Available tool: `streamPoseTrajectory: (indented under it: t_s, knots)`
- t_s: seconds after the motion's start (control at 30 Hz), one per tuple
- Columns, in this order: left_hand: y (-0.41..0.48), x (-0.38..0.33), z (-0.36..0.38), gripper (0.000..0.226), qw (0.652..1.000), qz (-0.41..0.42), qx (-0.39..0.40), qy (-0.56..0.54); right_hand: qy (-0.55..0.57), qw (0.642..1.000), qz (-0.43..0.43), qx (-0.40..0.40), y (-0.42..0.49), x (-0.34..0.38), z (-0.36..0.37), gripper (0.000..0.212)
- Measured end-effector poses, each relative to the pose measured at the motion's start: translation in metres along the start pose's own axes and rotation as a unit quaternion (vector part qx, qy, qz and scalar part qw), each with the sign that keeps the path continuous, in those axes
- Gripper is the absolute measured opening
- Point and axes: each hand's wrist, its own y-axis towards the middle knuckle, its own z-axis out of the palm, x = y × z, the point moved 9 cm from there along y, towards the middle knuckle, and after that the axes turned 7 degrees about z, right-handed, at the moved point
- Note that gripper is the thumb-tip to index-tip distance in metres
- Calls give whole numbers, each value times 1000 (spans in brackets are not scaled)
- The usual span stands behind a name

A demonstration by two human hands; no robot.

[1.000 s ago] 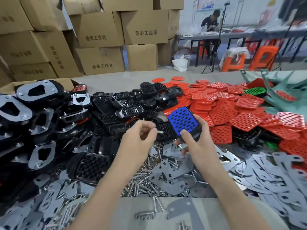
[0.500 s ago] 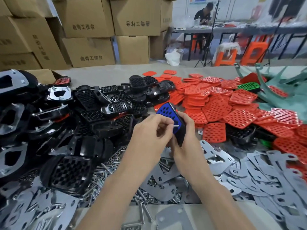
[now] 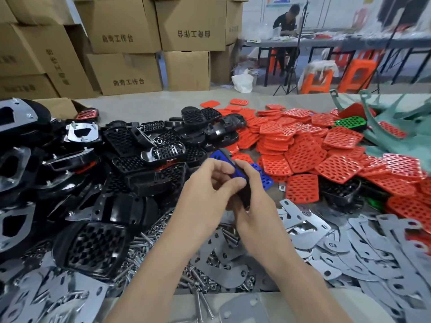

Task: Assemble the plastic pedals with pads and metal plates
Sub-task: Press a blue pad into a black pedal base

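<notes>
Over the middle of the table (image 3: 144, 107), just above the loose hardware, is the pedal (image 3: 245, 194): a black body w/ a blue pad (image 3: 239, 174) on it, held off the surface and tipped on edge btw. both hands. The step is prob. seating a fastener or pressing the pad home at that edge. To do it well, steady the body w/ one hand, line the part up square w/ its hole before pushing, & watch that the pad doesn't skew or lift at a corner. R hand (image 3: 256, 201) wraps the pedal from behind & below, grip clamped on the body. L hand (image 3: 207, 194) comes in from the left w/ fingers curled, tips pinching at the pedal's upper edge by the blue. Whether anything small sits btw. those tips is hidden. Forearms angle in from the bottom, wrists close together. Just under the hands lie screws (image 3: 140, 243) & metal plates (image 3: 303, 222). Black pedals (image 3: 130, 145) are heaped at left, and red pads (image 3: 303, 157) are piled right & beyond.
</notes>
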Motion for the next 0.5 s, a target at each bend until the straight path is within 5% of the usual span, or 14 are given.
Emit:
streamPoseTrajectory:
  t_s: [0.3, 0.5]
  knots:
    - [1, 17, -17, 48, 995, -67, -32, 66, 75, 997, 22, 20, 0, -1, 2, 67]
    - [-2, 23, -16, 59, 993, -91, 12, 78, 19, 999, 25, 37, -3, 0, 4, 68]
